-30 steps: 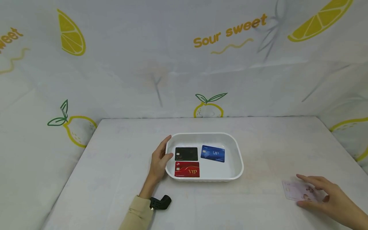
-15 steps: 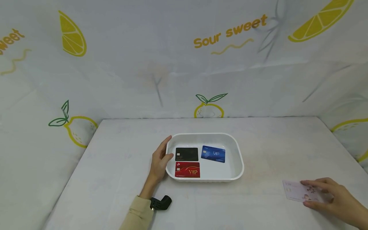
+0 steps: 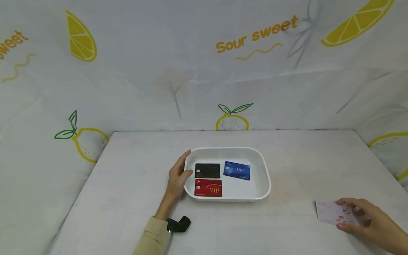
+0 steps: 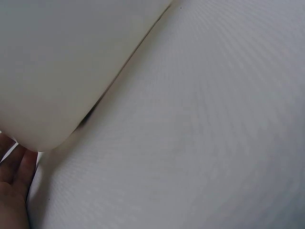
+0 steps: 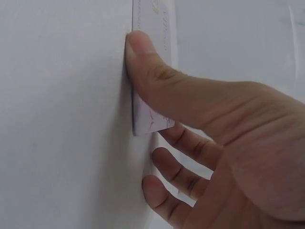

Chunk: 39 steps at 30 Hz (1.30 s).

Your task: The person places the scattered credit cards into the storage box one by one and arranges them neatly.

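Note:
On the right of the table in the head view, my right hand point(image 3: 366, 217) pinches a pale pink card point(image 3: 326, 212) between thumb and fingers at its long edges. The right wrist view shows the thumb pressed on the edge of that card point(image 5: 147, 117), just off or at the tabletop; I cannot tell which. My left hand point(image 3: 175, 180) grips the left rim of a white tray point(image 3: 239, 189), thumb over the rim and fingers along the outside. In the left wrist view its fingers point(image 4: 21, 169) touch the tray's outer wall point(image 4: 62, 81).
Inside the tray lie a black card point(image 3: 208, 170), a red VIP card point(image 3: 208, 187) below it and a blue VIP card point(image 3: 237, 170) to their right. A white table point(image 3: 255, 230) spreads around the tray. Behind stands a lemon-printed cloth backdrop point(image 3: 143, 88).
The right hand's fingers have closed in on the pink card's edges. The card has shifted slightly right and its left edge looks a little raised. The left hand and the tray hold still.

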{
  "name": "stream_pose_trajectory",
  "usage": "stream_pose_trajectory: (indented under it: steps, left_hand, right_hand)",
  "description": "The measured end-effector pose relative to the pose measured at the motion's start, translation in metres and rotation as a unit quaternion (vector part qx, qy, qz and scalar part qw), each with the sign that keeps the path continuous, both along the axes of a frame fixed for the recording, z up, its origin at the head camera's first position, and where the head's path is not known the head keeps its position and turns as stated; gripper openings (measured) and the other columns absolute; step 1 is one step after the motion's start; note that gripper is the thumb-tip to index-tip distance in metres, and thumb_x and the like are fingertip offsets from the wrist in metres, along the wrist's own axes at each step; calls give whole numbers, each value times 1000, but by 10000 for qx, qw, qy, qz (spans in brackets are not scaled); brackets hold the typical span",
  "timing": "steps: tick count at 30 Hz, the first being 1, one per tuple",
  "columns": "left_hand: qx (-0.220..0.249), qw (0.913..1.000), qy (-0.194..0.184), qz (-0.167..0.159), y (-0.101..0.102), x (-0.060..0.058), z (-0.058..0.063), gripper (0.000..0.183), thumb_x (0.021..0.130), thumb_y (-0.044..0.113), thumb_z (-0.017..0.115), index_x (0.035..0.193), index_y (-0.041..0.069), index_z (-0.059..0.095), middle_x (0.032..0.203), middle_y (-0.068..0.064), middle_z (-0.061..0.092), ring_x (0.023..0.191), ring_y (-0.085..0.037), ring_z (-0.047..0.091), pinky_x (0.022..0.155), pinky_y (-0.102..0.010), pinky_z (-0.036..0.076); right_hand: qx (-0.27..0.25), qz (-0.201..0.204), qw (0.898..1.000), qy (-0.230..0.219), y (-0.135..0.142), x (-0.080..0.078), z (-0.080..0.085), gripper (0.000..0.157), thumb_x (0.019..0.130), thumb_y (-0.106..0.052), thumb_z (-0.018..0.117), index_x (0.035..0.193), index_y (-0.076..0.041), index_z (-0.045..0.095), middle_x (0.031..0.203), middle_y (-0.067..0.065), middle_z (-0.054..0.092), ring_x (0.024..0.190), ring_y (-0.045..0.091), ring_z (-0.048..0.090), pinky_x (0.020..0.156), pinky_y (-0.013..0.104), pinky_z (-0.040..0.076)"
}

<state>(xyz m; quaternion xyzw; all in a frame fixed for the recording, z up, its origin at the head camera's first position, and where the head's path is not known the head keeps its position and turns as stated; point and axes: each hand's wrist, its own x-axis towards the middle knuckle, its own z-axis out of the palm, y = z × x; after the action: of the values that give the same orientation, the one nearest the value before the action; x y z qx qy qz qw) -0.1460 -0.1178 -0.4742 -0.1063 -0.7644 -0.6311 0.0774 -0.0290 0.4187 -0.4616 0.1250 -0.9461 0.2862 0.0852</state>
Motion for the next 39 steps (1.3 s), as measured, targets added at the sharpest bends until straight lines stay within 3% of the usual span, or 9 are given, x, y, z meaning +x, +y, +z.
stream_pose_trajectory:
  steps: [3, 7, 9, 11, 16, 20, 25, 39]
  left_hand:
    - [-5, 10000, -28, 13, 0, 1, 0, 63, 92, 8, 49, 155, 11, 44, 155, -16, 51, 136, -39, 56, 113, -60, 43]
    - [-9, 10000, -39, 20, 1, 1, 0, 63, 92, 8, 49, 155, 12, 44, 155, -16, 51, 136, -39, 56, 113, -60, 44]
    - [-8, 10000, -22, 18, 1, 1, 0, 63, 92, 8, 49, 155, 11, 44, 155, -16, 51, 136, -39, 56, 113, -60, 44]
    - [-13, 10000, -6, 12, 1, 1, 0, 63, 93, 8, 49, 155, 11, 44, 155, -16, 51, 135, -39, 56, 112, -60, 45]
    - [7, 10000, 2, -14, 1, 0, -1, 63, 92, 8, 49, 155, 8, 43, 155, -17, 52, 134, -39, 57, 111, -60, 46]
    - [39, 10000, -18, -2, 1, 0, 0, 63, 92, 9, 49, 155, 8, 43, 155, -16, 52, 134, -39, 57, 111, -60, 45]
    - [16, 10000, -5, 11, 1, 0, 0, 63, 92, 8, 48, 155, 8, 43, 155, -17, 51, 136, -39, 56, 112, -61, 44]
    - [30, 10000, 79, 3, 0, 1, 2, 63, 91, 7, 49, 154, 10, 46, 153, -18, 53, 137, -38, 55, 115, -59, 42]
  right_hand:
    - [16, -43, 10000, -27, 1, 1, 1, 67, 56, -4, 94, 116, -21, 70, 104, -39, 49, 83, -17, 41, 64, 6, 34]
    - [445, -367, 9973, -453, 1, 1, 5, 61, 62, -14, 95, 118, -22, 73, 99, -8, 62, 81, -18, 37, 61, 13, 34]
    - [608, -481, 9948, -668, 0, 1, 6, 60, 65, -18, 94, 121, -16, 73, 98, 7, 63, 80, -17, 35, 60, 15, 32]
    - [697, -561, 9932, -751, -1, 0, 7, 61, 66, -21, 94, 122, -11, 73, 98, 14, 63, 79, -15, 34, 61, 16, 31]
    - [793, -763, 9916, -681, -4, -1, 7, 62, 65, -25, 95, 118, -1, 72, 97, 12, 62, 77, -15, 33, 61, 16, 30]
    - [668, -804, 9936, -427, -9, -2, 8, 58, 64, -24, 96, 114, -6, 75, 94, -5, 59, 78, -15, 35, 60, 17, 28]
    - [122, -448, 9989, 56, -20, -4, 13, 52, 62, -14, 96, 111, -16, 78, 93, -27, 53, 79, -11, 39, 59, 14, 32]
    - [-221, 311, 9987, 325, -63, -28, 35, 59, 63, -8, 94, 117, -19, 75, 102, -26, 56, 91, -9, 45, 61, 17, 36]
